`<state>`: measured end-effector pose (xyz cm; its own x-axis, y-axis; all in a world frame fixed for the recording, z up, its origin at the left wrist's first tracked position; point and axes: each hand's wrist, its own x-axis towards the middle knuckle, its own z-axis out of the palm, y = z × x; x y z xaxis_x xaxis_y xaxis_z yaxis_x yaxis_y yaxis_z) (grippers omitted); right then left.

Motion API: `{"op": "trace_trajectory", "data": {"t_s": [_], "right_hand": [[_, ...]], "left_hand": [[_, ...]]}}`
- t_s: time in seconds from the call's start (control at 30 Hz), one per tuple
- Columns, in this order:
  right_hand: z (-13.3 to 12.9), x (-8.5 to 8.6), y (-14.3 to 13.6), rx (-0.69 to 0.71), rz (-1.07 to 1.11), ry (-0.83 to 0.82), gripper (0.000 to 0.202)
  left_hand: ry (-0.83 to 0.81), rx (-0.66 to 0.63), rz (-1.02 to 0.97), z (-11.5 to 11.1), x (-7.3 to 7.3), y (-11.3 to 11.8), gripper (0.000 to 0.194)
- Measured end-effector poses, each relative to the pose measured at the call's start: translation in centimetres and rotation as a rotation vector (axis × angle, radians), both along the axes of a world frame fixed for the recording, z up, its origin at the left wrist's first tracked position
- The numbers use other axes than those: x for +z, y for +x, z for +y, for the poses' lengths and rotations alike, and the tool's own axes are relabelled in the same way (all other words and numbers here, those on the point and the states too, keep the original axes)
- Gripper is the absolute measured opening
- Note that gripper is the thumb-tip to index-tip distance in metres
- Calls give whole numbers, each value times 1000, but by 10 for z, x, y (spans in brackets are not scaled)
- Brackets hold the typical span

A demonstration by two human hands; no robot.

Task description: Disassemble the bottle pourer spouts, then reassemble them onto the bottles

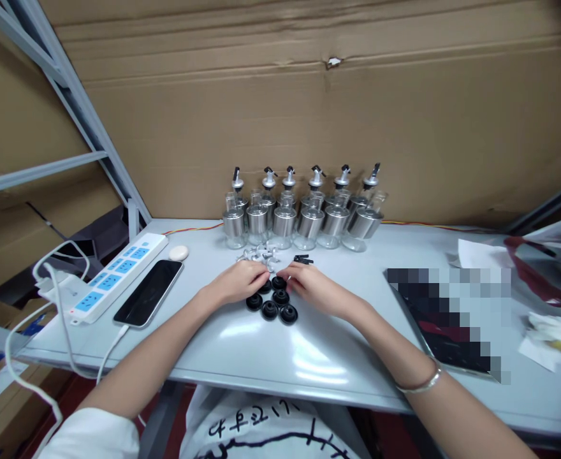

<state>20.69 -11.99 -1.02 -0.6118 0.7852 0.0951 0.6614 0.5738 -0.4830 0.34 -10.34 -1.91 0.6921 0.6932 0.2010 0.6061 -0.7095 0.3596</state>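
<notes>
Black caps (pixel 271 302) between both hands' fingers (pixel 261 275), mid-table (pixel 242 357).

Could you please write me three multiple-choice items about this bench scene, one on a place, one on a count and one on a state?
1. Where does the phone lie?
A. beside the power strip
B. behind the bottles
C. on the right edge of the table

2. How many bottles with pourer tops stand in the back row?
A. three
B. six
C. ten

3. How are the left hand and right hand placed?
A. raised off the table
B. one at each table end
C. close together over the black caps

Answers: 1 A, the phone lies just right of the strip; 2 B, six pourer tops show; 3 C, the fingers nearly meet above the caps.
</notes>
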Motion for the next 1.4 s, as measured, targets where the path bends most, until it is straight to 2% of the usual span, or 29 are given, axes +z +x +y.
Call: {"op": "trace_trajectory", "data": {"t_s": [0.07,0.2,0.23,0.33,0.37,0.57,0.83,1.13,1.23,1.33,1.4], "right_hand": [[-2,3,-1,0,18,-34,32],[-7,12,3,29,73,-131,24],[-9,14,4,49,71,-164,29],[-11,17,8,103,23,-260,65],[-11,16,9,108,7,-281,71],[-11,8,8,78,60,-370,74],[-14,8,0,38,94,-299,63],[-15,18,7,92,59,-290,77],[-14,22,10,51,111,-280,77],[-11,27,15,-38,218,-207,62],[-7,29,18,-95,303,-124,49]], "left_hand": [[-74,22,-43,-1,1,1,38],[-357,-1,-85,-5,11,-3,38],[-408,-6,-67,-5,14,-4,41],[-464,-16,-16,-5,18,-8,62],[-478,-25,-14,-5,18,-9,65],[-593,-11,-71,-3,12,-9,59],[-592,5,-70,-7,13,-5,57],[-549,-27,-25,-6,20,-9,64],[-592,1,-36,-6,29,-15,56],[-558,35,-237,1,46,-24,35],[-412,159,-487,14,59,-30,28]]}}
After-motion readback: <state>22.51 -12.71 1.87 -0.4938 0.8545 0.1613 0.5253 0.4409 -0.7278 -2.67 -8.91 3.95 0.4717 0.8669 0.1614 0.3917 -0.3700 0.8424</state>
